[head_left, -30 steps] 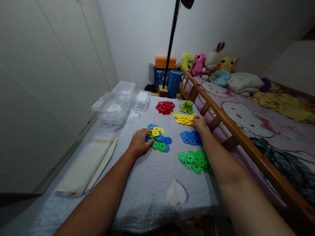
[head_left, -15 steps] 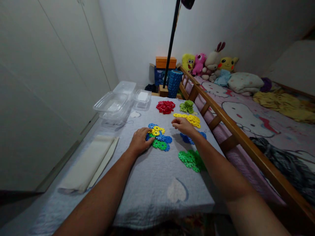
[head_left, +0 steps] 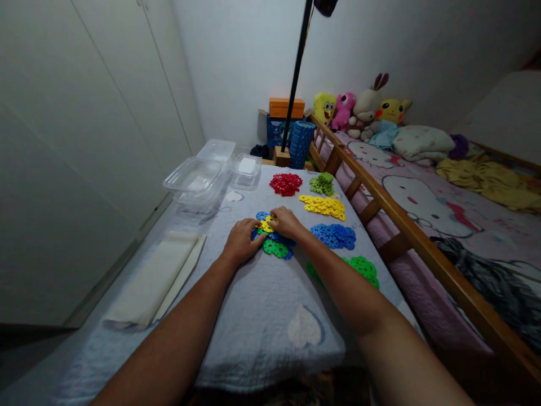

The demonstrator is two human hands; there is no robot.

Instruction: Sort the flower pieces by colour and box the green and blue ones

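Right hand (head_left: 285, 221) now over mixed pile (head_left: 274, 243) on grey quilt (head_left: 262, 304).

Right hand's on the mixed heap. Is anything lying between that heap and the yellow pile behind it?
Nothing visible. Between the mixed heap under the right hand and the yellow pile there is only bare quilt. The blue pile lies off to the right, the red pile further back, both clear of that line.

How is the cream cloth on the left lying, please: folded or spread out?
Folded: the cloth is a narrow rectangle, with a lower layer's edge showing along its right side.
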